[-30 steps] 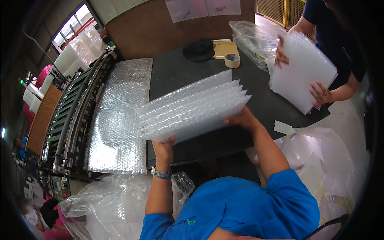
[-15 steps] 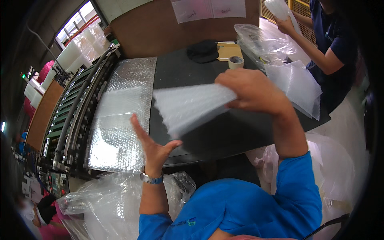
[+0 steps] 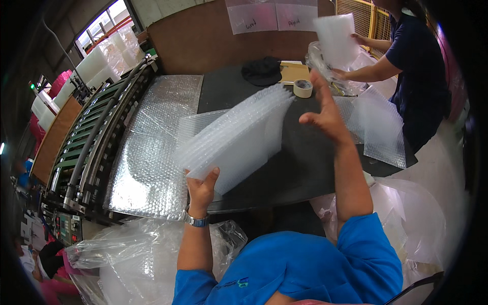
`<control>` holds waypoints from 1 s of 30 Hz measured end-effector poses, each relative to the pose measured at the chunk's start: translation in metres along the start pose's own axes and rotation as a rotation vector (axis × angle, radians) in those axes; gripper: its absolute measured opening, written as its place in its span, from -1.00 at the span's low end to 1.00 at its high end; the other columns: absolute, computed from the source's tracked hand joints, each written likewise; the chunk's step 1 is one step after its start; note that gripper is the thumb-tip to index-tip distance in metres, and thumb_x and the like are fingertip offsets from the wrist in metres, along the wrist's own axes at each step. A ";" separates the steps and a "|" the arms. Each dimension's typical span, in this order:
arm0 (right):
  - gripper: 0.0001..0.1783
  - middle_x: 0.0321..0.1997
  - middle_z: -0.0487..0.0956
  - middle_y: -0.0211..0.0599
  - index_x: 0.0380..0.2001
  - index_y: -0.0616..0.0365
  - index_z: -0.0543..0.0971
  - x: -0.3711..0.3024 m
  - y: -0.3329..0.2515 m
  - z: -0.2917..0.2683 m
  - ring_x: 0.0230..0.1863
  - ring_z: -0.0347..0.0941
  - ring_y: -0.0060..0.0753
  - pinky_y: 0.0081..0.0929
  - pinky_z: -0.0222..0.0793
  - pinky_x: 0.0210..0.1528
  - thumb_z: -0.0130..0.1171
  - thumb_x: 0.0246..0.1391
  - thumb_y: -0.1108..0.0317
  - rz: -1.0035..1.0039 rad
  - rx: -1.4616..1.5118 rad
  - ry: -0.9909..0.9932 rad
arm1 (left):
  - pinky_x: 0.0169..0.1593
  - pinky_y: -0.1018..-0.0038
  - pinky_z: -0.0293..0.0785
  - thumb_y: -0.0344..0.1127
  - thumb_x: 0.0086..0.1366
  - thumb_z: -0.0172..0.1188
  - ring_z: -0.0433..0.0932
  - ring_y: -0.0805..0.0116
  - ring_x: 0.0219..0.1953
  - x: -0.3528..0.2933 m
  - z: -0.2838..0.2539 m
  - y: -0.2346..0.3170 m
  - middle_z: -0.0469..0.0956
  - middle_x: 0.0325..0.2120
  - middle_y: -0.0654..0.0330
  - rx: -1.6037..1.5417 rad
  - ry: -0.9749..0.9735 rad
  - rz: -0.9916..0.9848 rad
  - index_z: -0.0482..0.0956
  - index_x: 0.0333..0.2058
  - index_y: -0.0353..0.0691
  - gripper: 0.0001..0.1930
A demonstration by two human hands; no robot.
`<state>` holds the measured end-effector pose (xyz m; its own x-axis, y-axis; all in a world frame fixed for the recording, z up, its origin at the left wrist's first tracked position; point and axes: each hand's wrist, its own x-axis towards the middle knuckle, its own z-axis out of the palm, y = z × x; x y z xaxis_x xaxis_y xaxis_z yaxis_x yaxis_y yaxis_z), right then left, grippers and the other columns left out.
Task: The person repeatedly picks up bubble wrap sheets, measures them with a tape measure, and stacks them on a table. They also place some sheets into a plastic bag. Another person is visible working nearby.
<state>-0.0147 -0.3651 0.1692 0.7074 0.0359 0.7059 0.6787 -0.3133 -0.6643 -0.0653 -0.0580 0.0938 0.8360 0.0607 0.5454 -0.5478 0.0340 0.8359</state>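
A thick stack of clear bubble wrap sheets (image 3: pixel 239 134) is tilted above the dark table (image 3: pixel 300 168). My left hand (image 3: pixel 201 190) grips its lower left corner, thumb on the near face and fingers mostly hidden behind. Off the stack's right end, my right hand (image 3: pixel 328 114) is raised with thumb and fingers spread, holding nothing. Behind the stack's left side, part of another bubble wrap sheet (image 3: pixel 195 122) shows on the table. A large silvery bubble sheet (image 3: pixel 147 137) covers the table's left part.
A roller machine (image 3: pixel 96 137) borders the table on the left. Tape roll (image 3: pixel 303 89), dark cap (image 3: pixel 261 71) and cardboard (image 3: pixel 294 72) lie at the back. More bubble sheets (image 3: pixel 381 127) lie at the right, beside a co-worker (image 3: pixel 419 71) holding a stack. Plastic bags (image 3: pixel 147 254) sit below.
The stack has passed from my right hand to my left and now leans upright, fanned at its upper edge. My right hand has let go and opened. The co-worker's stack has lowered.
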 end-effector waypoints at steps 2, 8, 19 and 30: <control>0.24 0.22 0.09 -0.13 0.18 0.17 0.01 -0.018 0.063 0.024 0.27 -0.09 -0.23 -0.34 -0.29 0.27 0.40 -0.58 -0.11 0.151 0.165 -0.108 | -0.16 0.47 0.33 -0.40 0.06 0.20 0.40 0.39 -0.24 -0.004 -0.005 -0.008 0.44 -0.29 0.15 0.046 -0.015 -0.051 0.36 -0.16 -0.38 -0.64; -0.17 0.07 0.30 -0.24 0.09 0.17 0.18 -0.038 0.068 0.083 0.13 0.15 -0.32 -0.39 0.03 0.17 0.33 -0.27 0.20 0.574 0.561 -0.302 | -0.15 0.45 0.33 -0.39 0.04 0.21 0.38 0.36 -0.21 -0.005 -0.016 -0.024 0.40 -0.25 0.12 0.129 -0.039 -0.130 0.28 -0.11 -0.37 -0.56; -0.38 -0.02 0.38 -0.24 0.00 0.17 0.28 -0.041 0.070 0.084 0.06 0.24 -0.34 -0.41 0.11 0.11 0.25 -0.15 0.26 0.585 0.542 -0.254 | -0.11 0.45 0.30 -0.32 0.02 0.26 0.38 0.34 -0.20 -0.002 -0.017 -0.041 0.41 -0.25 0.12 0.137 -0.041 -0.093 0.29 -0.11 -0.36 -0.52; -0.64 -0.31 0.40 -0.42 -0.11 0.15 0.35 -0.041 0.070 0.089 -0.23 0.29 -0.60 -0.62 0.21 -0.12 0.09 0.01 0.30 0.481 0.447 0.114 | 0.04 0.35 0.20 -0.26 0.02 0.26 0.29 0.25 -0.05 0.005 -0.016 -0.038 0.29 -0.05 0.08 -0.282 0.313 -0.209 0.14 0.04 -0.33 -0.35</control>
<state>0.0215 -0.3038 0.0716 0.9431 -0.1183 0.3106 0.3266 0.1551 -0.9324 -0.0414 -0.0432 0.0640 0.9031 0.3202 0.2863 -0.3926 0.3450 0.8526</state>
